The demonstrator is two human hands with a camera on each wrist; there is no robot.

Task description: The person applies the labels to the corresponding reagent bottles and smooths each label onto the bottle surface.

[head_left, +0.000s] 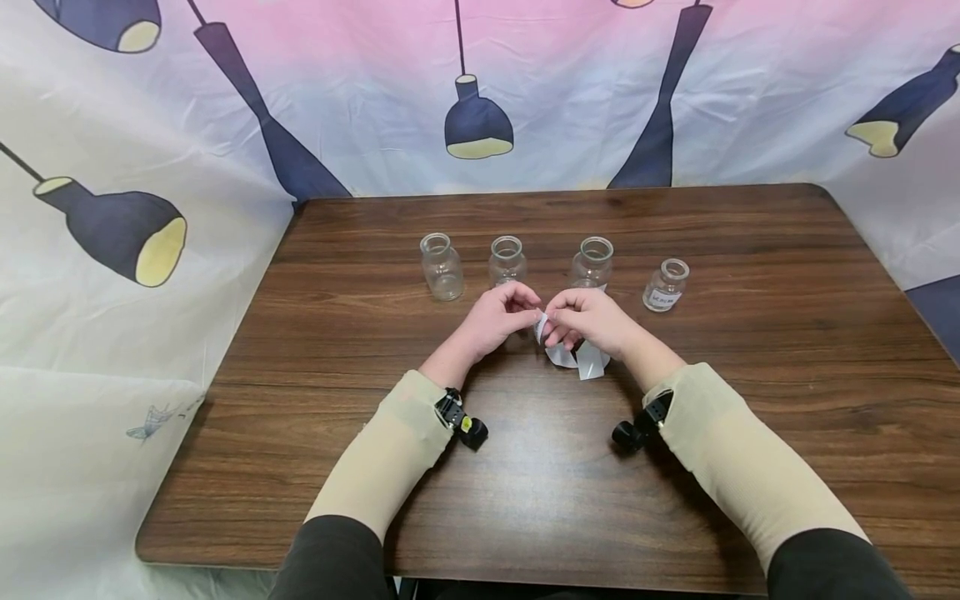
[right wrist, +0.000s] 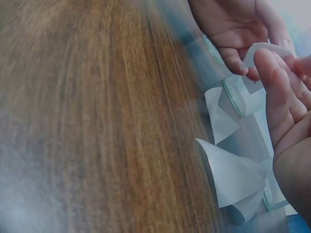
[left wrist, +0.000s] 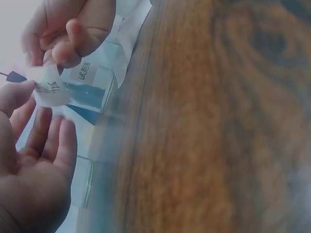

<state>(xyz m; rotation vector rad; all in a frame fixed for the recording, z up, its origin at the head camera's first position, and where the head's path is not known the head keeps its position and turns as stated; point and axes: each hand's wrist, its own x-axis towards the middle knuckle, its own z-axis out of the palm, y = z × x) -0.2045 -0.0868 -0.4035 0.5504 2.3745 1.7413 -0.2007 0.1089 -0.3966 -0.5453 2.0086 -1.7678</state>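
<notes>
Both hands meet over the middle of the table around a small white label (left wrist: 51, 90) with dark writing. My left hand (head_left: 495, 323) pinches one side of it between thumb and finger. My right hand (head_left: 596, 321) pinches the other side, its remaining fingers loosely bent. Just beyond the hands stand two clear glass jars, a middle-left jar (head_left: 507, 257) and a middle-right jar (head_left: 592, 265), both partly covered by the hands. In the left wrist view, a glass jar behind the fingers carries a white label (left wrist: 83, 73) with printed characters.
Curled white paper pieces (head_left: 591, 363) lie on the brown wooden table (head_left: 525, 500) beneath my right hand. At the left of the row stands a plain glass jar (head_left: 444, 271). A smaller labelled jar (head_left: 664, 287) stands at the right. A patterned cloth (head_left: 390, 108) hangs behind the table.
</notes>
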